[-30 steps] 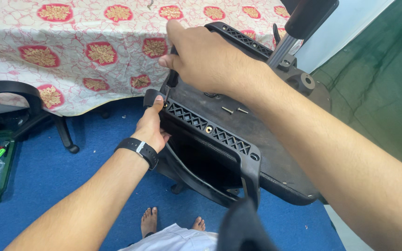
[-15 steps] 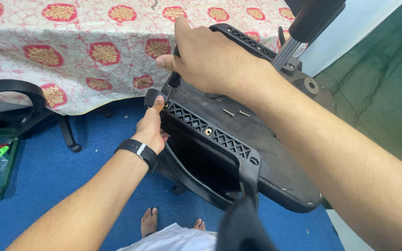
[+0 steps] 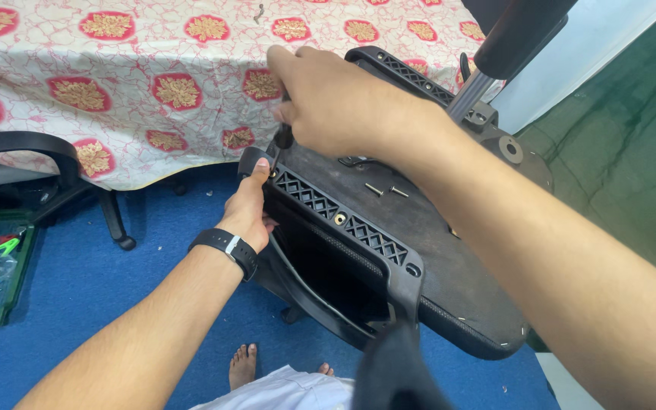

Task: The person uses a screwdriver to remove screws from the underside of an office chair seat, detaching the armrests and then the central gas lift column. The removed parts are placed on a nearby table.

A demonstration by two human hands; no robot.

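Gripping a screwdriver (image 3: 282,137) in my closed right hand (image 3: 335,99), I see its tip below at the armrest bracket (image 3: 343,220), which my left hand (image 3: 248,205) clasps.

The right hand (image 3: 343,102) grips a screwdriver (image 3: 282,137) at the armrest bracket (image 3: 343,220) of an overturned chair (image 3: 434,250); the left hand (image 3: 248,209) steadies the bracket; 2 screws (image 3: 385,190) lie nearby.

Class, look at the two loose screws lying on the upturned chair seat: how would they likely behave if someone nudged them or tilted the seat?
The two screws look small and light, so they would probably shift easily. Their round shafts suggest they may roll, and the chair seat seems to slope, so they could slide off. They look like stiff metal and are unlikely to bend.
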